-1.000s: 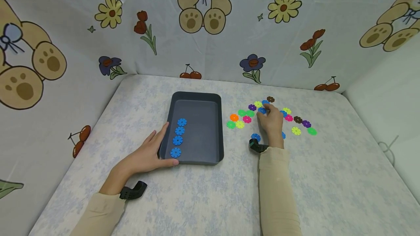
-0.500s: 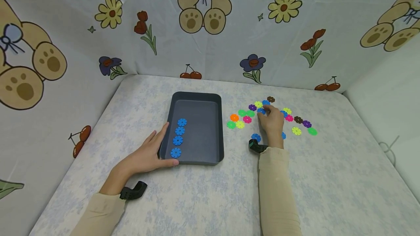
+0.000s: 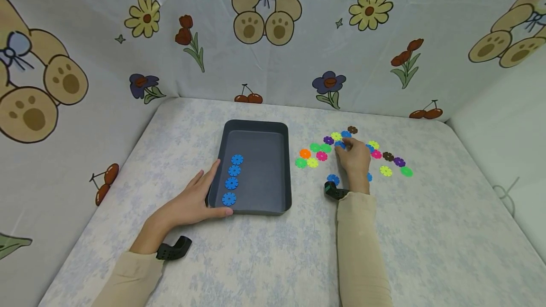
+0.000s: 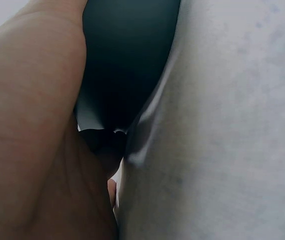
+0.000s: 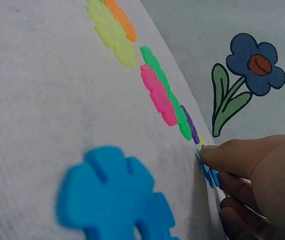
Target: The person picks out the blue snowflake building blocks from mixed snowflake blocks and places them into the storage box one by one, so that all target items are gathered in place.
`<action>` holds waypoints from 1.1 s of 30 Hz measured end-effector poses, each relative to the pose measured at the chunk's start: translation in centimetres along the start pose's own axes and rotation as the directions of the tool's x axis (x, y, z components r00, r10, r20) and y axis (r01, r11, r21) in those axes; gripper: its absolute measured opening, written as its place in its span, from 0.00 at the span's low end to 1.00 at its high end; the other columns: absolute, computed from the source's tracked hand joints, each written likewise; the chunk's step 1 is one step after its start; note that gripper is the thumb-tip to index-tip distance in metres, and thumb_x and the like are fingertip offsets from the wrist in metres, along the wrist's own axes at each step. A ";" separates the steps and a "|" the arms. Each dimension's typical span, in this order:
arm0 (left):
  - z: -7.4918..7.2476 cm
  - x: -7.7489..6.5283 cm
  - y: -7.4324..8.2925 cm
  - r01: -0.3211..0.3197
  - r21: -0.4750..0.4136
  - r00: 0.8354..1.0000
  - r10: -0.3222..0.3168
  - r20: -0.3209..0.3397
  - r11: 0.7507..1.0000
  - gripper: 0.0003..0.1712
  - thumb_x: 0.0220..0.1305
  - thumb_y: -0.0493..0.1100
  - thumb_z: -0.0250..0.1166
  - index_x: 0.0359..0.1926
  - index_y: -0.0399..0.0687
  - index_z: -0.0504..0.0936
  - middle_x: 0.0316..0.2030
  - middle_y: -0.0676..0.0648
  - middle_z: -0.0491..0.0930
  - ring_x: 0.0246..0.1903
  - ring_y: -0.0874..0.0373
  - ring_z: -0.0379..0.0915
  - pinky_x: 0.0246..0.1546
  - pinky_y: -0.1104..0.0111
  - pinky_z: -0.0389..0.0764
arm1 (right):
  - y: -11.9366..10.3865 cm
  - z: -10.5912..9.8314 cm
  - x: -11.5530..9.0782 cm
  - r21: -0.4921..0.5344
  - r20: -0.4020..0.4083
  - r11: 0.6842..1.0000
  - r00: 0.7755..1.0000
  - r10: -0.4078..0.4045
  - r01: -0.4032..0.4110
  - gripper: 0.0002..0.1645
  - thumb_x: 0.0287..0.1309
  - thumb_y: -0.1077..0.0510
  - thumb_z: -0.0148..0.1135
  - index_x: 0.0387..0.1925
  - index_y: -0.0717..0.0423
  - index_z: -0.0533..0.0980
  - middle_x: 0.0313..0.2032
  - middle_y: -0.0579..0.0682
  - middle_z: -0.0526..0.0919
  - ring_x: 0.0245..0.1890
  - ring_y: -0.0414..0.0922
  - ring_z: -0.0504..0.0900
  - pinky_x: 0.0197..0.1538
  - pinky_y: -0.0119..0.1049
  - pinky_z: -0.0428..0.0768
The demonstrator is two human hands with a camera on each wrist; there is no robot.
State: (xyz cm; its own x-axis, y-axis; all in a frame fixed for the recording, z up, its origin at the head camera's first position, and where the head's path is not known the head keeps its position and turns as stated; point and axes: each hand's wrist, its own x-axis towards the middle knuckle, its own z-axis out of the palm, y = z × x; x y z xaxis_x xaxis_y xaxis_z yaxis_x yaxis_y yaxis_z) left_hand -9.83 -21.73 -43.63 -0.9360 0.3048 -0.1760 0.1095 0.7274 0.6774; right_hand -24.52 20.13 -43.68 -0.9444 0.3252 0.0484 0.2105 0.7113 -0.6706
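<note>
We see the L hand (image 3: 194,205) at the near-left corner of a dark grey tray (image 3: 264,169), digits spread apart & fairly straight: thumb on the near rim, index fingertip on the left rim; the remaining fingertips we can't see clearly. The tray lies flat on a pale, blue-mottled table (image 3: 273,259) & bears four blue discs (image 3: 234,170), notched like flowers, in a column along its left side. To the tray's right we find the R hand (image 3: 355,158), thumb & fingers drawn together, pinching a blue disc (image 5: 207,170) by its edge, at or just above the tabletop; we can't tell if it's lifted. Left of this hand we note, e.g., an orange disc (image 3: 304,154), a pink disc (image 3: 322,156) & a purple disc (image 3: 328,140); beyond it, a brown disc (image 3: 352,130); to its right, more discs of assorted colours, incl. a green disc (image 3: 406,172). A loose blue piece (image 3: 333,179) lies beside the R wrist device (image 3: 334,191). Behind the table we see white cloth (image 3: 294,70) w/ printed bears, flowers & cherries.
</note>
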 end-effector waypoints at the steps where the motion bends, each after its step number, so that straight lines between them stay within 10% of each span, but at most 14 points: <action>1: 0.0 0.0 0.0 0.001 0.000 1.000 -0.001 0.000 1.000 0.77 0.52 0.75 0.73 0.82 0.68 0.26 0.83 0.44 0.35 0.80 0.31 0.24 0.70 0.26 0.44 | 0.0 0.0 0.0 0.001 0.000 1.000 1.000 0.000 0.000 0.26 0.70 0.56 0.64 0.66 0.62 0.77 0.60 0.64 0.81 0.60 0.59 0.78 0.66 0.54 0.76; 33: 0.0 0.1 -0.1 -0.006 0.007 1.000 0.006 -0.006 1.000 0.77 0.51 0.75 0.73 0.82 0.68 0.25 0.83 0.45 0.35 0.80 0.30 0.25 0.70 0.26 0.45 | -2.4 -0.5 -0.5 0.037 -0.002 0.995 0.995 -0.098 0.098 0.24 0.70 0.55 0.64 0.63 0.60 0.80 0.61 0.61 0.82 0.64 0.60 0.76 0.67 0.56 0.76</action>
State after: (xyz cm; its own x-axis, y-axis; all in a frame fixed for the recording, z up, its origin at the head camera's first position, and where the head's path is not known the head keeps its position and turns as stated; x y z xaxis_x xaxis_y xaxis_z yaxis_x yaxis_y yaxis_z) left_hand -9.88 -21.75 -43.71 -0.9373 0.3058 -0.1674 0.1178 0.7297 0.6735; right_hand -24.37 18.58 -41.69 -0.9599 0.2556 0.1155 0.1077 0.7161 -0.6897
